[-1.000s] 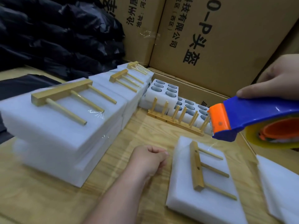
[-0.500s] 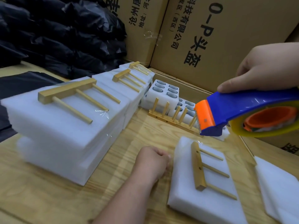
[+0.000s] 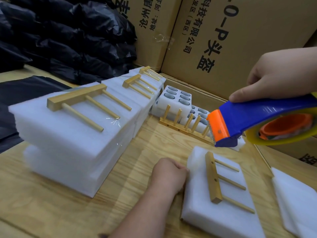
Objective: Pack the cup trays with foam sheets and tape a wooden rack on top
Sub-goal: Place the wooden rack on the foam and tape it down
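Cup trays (image 3: 176, 98) hold cups; right hand (image 3: 281, 74) grips tape dispenser (image 3: 253, 121).

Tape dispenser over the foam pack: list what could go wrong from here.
1. The rack lies loose on the foam pack; tape dragged across could slide it askew.
2. The left hand holds only the pack's left edge, so a pull from the dispenser in the right hand might lift or shift the pack.
3. The dispenser's toothed blade hangs near the upright rack and could snag it.
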The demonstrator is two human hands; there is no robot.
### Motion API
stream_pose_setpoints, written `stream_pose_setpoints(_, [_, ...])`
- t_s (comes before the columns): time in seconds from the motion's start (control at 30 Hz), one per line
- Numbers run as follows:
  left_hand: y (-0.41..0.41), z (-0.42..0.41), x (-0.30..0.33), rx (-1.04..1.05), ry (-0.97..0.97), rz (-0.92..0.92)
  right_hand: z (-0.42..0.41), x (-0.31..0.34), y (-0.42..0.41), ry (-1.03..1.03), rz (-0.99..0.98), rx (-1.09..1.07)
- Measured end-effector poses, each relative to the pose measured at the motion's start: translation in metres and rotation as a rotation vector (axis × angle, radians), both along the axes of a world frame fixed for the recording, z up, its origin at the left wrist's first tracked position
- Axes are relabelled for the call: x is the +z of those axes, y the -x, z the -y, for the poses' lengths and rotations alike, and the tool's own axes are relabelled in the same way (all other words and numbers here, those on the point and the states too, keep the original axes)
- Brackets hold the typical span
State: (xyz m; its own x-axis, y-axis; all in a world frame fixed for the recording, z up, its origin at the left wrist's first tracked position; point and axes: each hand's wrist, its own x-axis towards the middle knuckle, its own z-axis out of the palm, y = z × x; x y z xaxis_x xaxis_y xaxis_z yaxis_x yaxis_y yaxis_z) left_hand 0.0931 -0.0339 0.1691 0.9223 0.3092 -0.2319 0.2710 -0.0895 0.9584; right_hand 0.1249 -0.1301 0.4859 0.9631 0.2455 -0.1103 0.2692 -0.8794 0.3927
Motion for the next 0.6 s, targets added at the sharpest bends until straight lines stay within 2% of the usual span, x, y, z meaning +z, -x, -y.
stream_pose_setpoints(0.27, [0.0011, -0.0011, 0.0077, -0.016, 0.011, -0.068, -0.0020, -0.0032, 0.0046, -0.016, -0.001, -0.003])
stream_pose_setpoints(0.6, [0.0082, 0.0079, 0.0089, 0.002, -0.424, 0.058, 0.0038, -0.0020, 0.0050, -0.028, -0.002, -0.010])
